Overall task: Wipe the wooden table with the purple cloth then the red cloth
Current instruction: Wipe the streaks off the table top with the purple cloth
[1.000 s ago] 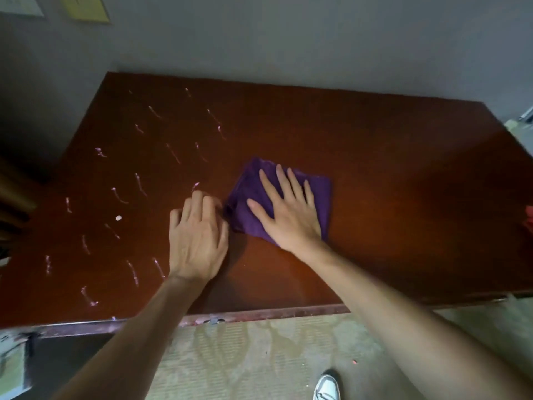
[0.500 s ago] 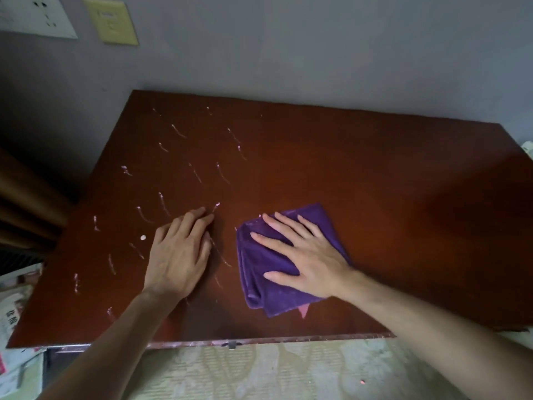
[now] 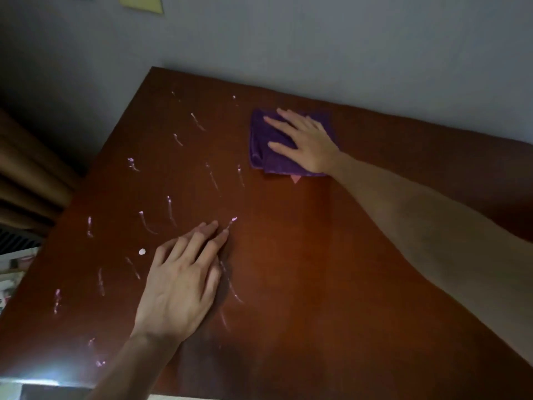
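Pressing against a grey wall [image 3: 317, 44], the wooden table [image 3: 317, 255] shows apparently pale smears [image 3: 213, 180].

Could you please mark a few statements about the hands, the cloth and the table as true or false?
1. The right hand lies flat on the purple cloth. True.
2. The left hand holds a red cloth. False: it rests bare and flat on the table.
3. White streaks mark the table's left part. True.
4. The purple cloth lies at the table's near edge. False: it lies near the far edge, by the wall.
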